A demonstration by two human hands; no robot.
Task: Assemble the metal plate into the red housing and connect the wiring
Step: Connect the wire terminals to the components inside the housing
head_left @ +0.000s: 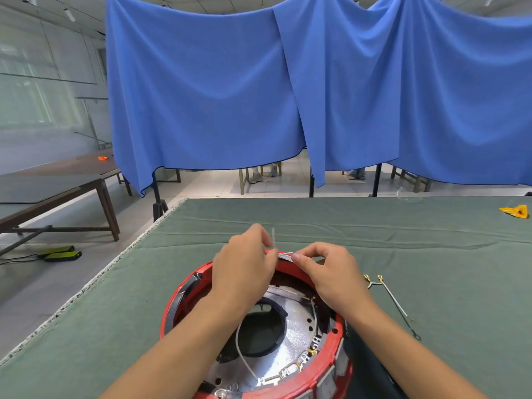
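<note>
Over the far rim of the red housing (325, 370), where the metal plate (290, 318) already sits, the left hand (244, 272) and right hand (328, 272) each pinch a thin white wire (273, 236), seemingly light and limp, so best gripped near its tip.

No legible text, labels, brand marks or numbers anywhere in view. Red housing (331, 367): no readable marking on its rim or panels. Yellow item (515, 211) at the far right of the table (403, 243) carries a dark mark, too small and blurred to read.
</note>
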